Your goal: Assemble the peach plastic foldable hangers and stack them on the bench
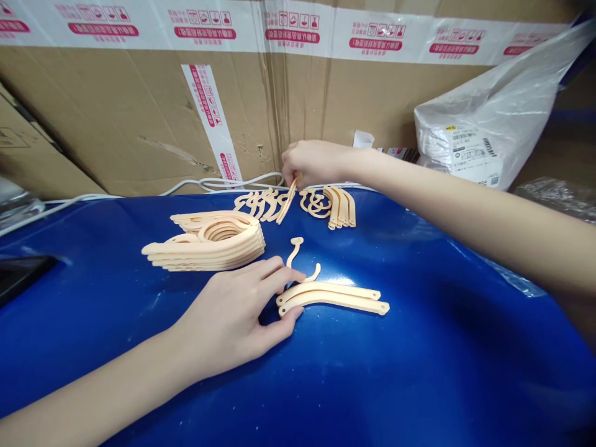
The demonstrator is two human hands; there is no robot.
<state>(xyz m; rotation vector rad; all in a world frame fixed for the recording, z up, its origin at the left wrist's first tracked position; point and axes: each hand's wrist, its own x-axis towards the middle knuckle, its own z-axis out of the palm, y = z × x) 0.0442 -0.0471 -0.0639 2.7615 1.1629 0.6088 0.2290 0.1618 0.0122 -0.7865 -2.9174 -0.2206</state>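
Observation:
My left hand [237, 310] rests on the blue surface, thumb and fingers closed about the left ends of two cream curved hanger arms [338, 298] lying side by side. Just behind them lies a cream hanger hook [294, 251], partly hidden by the fingers. Farther back, my right hand [316, 162] pinches the upper end of a slim cream hanger arm [285, 208], tilted among the loose parts; whether it is one piece or two I cannot tell. Loose hooks [261, 205] lie to its left. More hooks [315, 203] and several curved arms [343, 208] are to its right.
A stack of folded cream hangers [209, 248] sits left of centre on the blue tabletop [372, 385]. Cardboard boxes [153, 112] stand behind, with a white cable [205, 184] along their foot. A plastic-wrapped package [470, 136] is at right, a dark flat object [23, 276] at left.

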